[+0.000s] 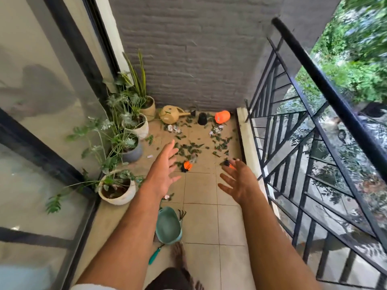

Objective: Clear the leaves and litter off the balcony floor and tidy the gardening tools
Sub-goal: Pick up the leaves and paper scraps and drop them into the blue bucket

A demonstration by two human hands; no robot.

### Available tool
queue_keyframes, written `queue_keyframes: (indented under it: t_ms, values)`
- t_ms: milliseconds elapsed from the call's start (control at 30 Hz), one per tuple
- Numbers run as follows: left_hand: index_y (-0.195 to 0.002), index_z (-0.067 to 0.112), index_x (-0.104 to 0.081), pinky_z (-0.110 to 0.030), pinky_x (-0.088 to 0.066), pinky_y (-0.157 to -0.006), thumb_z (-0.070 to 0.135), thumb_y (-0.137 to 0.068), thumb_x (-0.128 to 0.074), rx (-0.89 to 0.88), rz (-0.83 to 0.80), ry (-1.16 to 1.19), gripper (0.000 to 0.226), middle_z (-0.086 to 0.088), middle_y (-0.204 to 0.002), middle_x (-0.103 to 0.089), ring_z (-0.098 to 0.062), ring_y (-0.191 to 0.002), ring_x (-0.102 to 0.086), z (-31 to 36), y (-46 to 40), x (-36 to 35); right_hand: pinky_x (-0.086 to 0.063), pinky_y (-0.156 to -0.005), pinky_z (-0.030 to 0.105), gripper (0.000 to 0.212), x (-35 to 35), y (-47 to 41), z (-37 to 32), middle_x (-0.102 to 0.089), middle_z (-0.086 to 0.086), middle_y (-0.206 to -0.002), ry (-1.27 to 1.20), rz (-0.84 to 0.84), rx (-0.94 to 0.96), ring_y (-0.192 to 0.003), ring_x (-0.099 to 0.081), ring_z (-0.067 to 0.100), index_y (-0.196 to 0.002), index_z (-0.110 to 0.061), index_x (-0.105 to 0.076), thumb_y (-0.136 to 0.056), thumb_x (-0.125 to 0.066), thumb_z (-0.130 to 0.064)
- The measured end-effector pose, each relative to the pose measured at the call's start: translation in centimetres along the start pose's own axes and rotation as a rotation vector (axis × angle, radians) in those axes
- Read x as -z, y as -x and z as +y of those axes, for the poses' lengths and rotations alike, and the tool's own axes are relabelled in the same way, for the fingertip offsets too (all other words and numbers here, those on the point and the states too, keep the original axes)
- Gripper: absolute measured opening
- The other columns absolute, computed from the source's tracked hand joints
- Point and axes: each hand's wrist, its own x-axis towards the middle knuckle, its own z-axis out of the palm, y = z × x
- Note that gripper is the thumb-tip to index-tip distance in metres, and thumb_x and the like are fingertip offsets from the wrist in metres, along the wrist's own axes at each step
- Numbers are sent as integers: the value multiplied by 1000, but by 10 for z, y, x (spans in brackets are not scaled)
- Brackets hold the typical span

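My left hand (162,174) and right hand (237,181) extend forward, fingers spread, grasping nothing; scattered green leaves (191,146) lie far on the beige tiled floor (201,222).

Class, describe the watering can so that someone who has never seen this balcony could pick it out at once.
Start at the grey brick wall at the far end of the balcony and look down to where it meets the tiled floor. The watering can lies there, just right of the row of potted plants. It is the only tan object, with a long spout pointing right toward a black pot and an orange pot.
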Motion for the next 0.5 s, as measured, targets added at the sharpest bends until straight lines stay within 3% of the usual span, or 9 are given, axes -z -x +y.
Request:
queue_keyframes:
  t_ms: [200,367,500]
  values:
    - [-148,32,-58,-59,-35,-121,79,-90,-60,30,-36,3,75,-6,-165,-43,-29,-151,-40,19,-63,-28,-50,-107,58,43,-20,-28,-20,-66,7,-138,85,78,-38,-128,-60,32,-141,-22,-62,-106,-53,-45]
    - [-153,30,-55,-62,-33,-123,83,-83,-63,52,-112,-19,88,-7,-166,-43,-31,-152,-40,34,-102,-48,-51,-105,56,34,-40,-54,-58,-70,3,-128,106,111,33,-117,-65,25,-132,-25,-65,-104,-55,-42]
    - [-139,34,-62,-60,-37,-120,84,-85,-61,65,-105,-2,74,-7,-165,-45,-31,-151,-41,47,-132,-42,-54,-100,53,24,-45,-71,-80,-73,2,-123,83,135,39,-115,-69,24,-120,-29,-67,-105,-54,-40]
